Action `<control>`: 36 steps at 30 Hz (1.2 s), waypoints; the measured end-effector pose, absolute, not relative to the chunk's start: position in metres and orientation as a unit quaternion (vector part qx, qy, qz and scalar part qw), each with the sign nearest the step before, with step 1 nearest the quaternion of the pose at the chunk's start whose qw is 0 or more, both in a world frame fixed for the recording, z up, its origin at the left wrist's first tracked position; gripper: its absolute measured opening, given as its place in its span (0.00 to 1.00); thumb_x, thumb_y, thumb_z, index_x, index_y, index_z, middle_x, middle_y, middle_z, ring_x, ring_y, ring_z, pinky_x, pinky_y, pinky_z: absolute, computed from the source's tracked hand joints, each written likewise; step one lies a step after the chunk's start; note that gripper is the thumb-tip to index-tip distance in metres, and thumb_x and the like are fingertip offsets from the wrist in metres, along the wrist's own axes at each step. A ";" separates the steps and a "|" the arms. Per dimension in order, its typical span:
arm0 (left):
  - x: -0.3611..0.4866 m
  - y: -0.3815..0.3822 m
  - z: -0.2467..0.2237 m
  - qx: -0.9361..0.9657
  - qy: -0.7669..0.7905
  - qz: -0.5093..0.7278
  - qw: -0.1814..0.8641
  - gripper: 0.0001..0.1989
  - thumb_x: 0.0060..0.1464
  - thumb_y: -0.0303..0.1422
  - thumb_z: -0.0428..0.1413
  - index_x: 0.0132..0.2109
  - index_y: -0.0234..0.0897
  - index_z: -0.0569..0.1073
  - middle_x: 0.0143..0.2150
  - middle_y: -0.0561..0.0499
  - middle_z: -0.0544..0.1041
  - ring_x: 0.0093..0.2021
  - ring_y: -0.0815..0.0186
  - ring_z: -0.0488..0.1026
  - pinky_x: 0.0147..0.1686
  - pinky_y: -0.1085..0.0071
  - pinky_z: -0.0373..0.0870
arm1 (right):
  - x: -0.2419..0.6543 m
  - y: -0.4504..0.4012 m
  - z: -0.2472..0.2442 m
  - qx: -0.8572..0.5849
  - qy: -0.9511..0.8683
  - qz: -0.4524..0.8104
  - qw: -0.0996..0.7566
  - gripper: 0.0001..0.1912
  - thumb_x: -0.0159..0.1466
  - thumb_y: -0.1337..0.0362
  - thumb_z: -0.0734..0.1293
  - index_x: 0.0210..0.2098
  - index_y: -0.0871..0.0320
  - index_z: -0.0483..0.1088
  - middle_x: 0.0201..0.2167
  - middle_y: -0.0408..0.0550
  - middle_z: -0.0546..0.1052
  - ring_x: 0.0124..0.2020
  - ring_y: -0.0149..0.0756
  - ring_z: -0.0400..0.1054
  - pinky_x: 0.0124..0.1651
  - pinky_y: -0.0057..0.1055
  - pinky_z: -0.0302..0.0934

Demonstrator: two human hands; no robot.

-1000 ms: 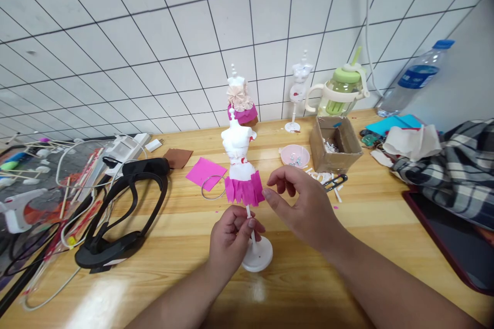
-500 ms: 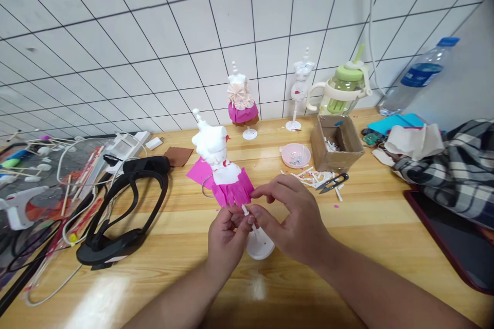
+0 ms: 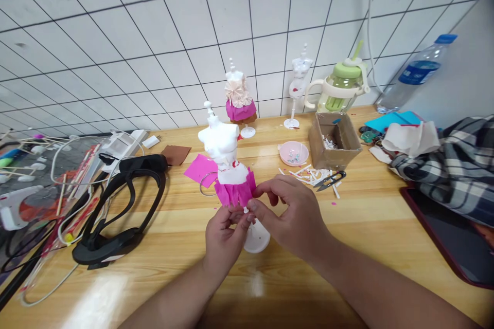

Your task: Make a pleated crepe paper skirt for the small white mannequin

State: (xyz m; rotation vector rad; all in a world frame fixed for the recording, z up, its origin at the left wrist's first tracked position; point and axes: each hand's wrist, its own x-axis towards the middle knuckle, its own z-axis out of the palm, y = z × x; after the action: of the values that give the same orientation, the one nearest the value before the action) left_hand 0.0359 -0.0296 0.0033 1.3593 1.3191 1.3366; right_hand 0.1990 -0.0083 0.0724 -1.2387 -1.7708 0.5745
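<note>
A small white mannequin (image 3: 221, 139) with a magenta paper skirt (image 3: 233, 193) round its hips stands between my hands, on a thin pole with a round white base (image 3: 257, 239). Its neck leans slightly left. My left hand (image 3: 226, 236) is closed round the pole just below the skirt, its thumb in front. My right hand (image 3: 297, 213) has thumb and index finger at the skirt's lower right edge, pinching the paper there; the other fingers are curled. Behind the mannequin lie a magenta paper sheet (image 3: 198, 169) and a metal ring (image 3: 202, 188).
Two more mannequins, one dressed (image 3: 240, 95) and one bare (image 3: 299, 79), stand by the wall. To the right are a pink dish (image 3: 294, 154), paper scraps, thread snips (image 3: 330, 181), a cardboard box (image 3: 334, 149) and a cup (image 3: 341, 87). A black headset frame (image 3: 160, 205) lies left.
The mannequin has swung from a left lean to more upright, its upper body shifting right. My right thumb and index finger have drawn closer together at the skirt's edge.
</note>
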 end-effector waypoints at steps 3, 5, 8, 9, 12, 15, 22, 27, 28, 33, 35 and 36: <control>0.034 -0.029 0.001 0.534 0.530 0.525 0.398 0.12 0.50 0.40 0.64 0.35 0.37 0.76 0.27 0.49 0.80 0.26 0.66 0.75 0.27 0.74 0.72 | 0.199 -0.007 0.073 -0.501 -0.710 0.233 0.435 0.03 0.59 0.64 0.69 0.31 0.56 0.74 0.22 0.40 0.67 0.28 0.31 0.62 0.33 0.30 0.53; 0.034 -0.029 0.001 0.536 0.536 0.519 0.395 0.12 0.49 0.40 0.64 0.35 0.36 0.76 0.28 0.48 0.81 0.26 0.65 0.76 0.28 0.73 0.72 | 0.200 -0.006 0.074 -0.498 -0.712 0.232 0.437 0.02 0.59 0.65 0.68 0.30 0.56 0.73 0.22 0.40 0.66 0.27 0.31 0.61 0.33 0.30 0.53; 0.033 -0.029 0.001 0.552 0.539 0.511 0.379 0.11 0.51 0.40 0.63 0.36 0.36 0.77 0.27 0.49 0.80 0.26 0.66 0.74 0.28 0.73 0.72 | 0.204 -0.006 0.076 -0.493 -0.712 0.234 0.443 0.02 0.59 0.65 0.68 0.30 0.56 0.72 0.22 0.40 0.67 0.27 0.31 0.61 0.33 0.29 0.54; 0.033 -0.029 0.001 0.557 0.539 0.510 0.373 0.11 0.51 0.39 0.63 0.36 0.36 0.78 0.27 0.49 0.80 0.26 0.66 0.74 0.28 0.73 0.71 | 0.206 -0.005 0.077 -0.488 -0.711 0.236 0.448 0.03 0.59 0.63 0.68 0.31 0.56 0.72 0.23 0.40 0.67 0.27 0.31 0.62 0.33 0.29 0.54; 0.034 -0.028 0.003 0.561 0.544 0.505 0.367 0.11 0.50 0.39 0.63 0.36 0.36 0.78 0.28 0.49 0.80 0.26 0.66 0.74 0.28 0.73 0.71 | 0.211 -0.004 0.080 -0.478 -0.709 0.226 0.467 0.06 0.60 0.61 0.68 0.33 0.57 0.71 0.24 0.40 0.68 0.27 0.30 0.61 0.33 0.29 0.55; 0.034 -0.028 0.004 0.565 0.554 0.493 0.363 0.09 0.50 0.38 0.63 0.34 0.36 0.78 0.29 0.48 0.81 0.27 0.65 0.75 0.29 0.72 0.72 | 0.215 -0.001 0.082 -0.491 -0.704 0.200 0.473 0.03 0.61 0.64 0.67 0.34 0.56 0.72 0.24 0.40 0.67 0.26 0.30 0.61 0.32 0.29 0.55; 0.032 -0.029 0.003 0.582 0.554 0.484 0.348 0.07 0.51 0.36 0.62 0.33 0.37 0.77 0.28 0.49 0.79 0.27 0.65 0.74 0.30 0.72 0.71 | 0.218 0.005 0.081 -0.517 -0.688 0.214 0.462 0.03 0.61 0.64 0.68 0.34 0.55 0.73 0.22 0.39 0.66 0.25 0.30 0.59 0.31 0.28 0.54; 0.033 -0.027 0.003 0.563 0.563 0.491 0.353 0.07 0.48 0.35 0.64 0.31 0.36 0.76 0.26 0.51 0.77 0.26 0.67 0.71 0.28 0.73 0.68 | 0.220 0.007 0.081 -0.513 -0.687 0.222 0.465 0.01 0.60 0.66 0.68 0.31 0.56 0.71 0.23 0.39 0.66 0.27 0.30 0.60 0.32 0.29 0.54; 0.034 -0.026 0.003 0.550 0.568 0.496 0.359 0.08 0.47 0.35 0.64 0.32 0.36 0.76 0.26 0.51 0.77 0.26 0.68 0.71 0.28 0.74 0.68 | 0.221 0.007 0.082 -0.511 -0.685 0.224 0.468 0.02 0.60 0.66 0.67 0.31 0.56 0.71 0.23 0.39 0.66 0.27 0.31 0.60 0.33 0.29 0.55; 0.038 -0.023 0.007 0.480 0.538 0.527 0.450 0.13 0.46 0.38 0.66 0.33 0.35 0.73 0.24 0.54 0.75 0.24 0.71 0.69 0.25 0.76 0.66 | 0.223 0.009 0.082 -0.513 -0.675 0.233 0.476 0.03 0.61 0.65 0.66 0.30 0.56 0.70 0.23 0.40 0.67 0.27 0.30 0.59 0.33 0.30 0.55; 0.040 -0.022 0.010 0.454 0.517 0.536 0.489 0.15 0.48 0.41 0.65 0.35 0.35 0.73 0.25 0.53 0.76 0.23 0.71 0.70 0.25 0.76 0.68 | 0.222 0.011 0.079 -0.519 -0.663 0.258 0.474 0.05 0.62 0.64 0.66 0.30 0.57 0.70 0.23 0.40 0.66 0.26 0.30 0.58 0.31 0.29 0.54; 0.040 -0.022 0.011 0.444 0.511 0.540 0.501 0.16 0.48 0.42 0.65 0.36 0.34 0.73 0.25 0.52 0.77 0.24 0.70 0.72 0.25 0.76 0.69 | 0.221 0.013 0.077 -0.519 -0.649 0.287 0.475 0.06 0.62 0.62 0.65 0.30 0.57 0.70 0.22 0.40 0.66 0.26 0.29 0.58 0.30 0.29 0.54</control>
State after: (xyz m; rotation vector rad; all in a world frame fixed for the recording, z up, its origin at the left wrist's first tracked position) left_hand 0.0402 -0.0222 0.0107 1.0728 1.2344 1.3059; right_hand 0.2213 0.0129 0.0769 -1.2699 -1.5877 0.7012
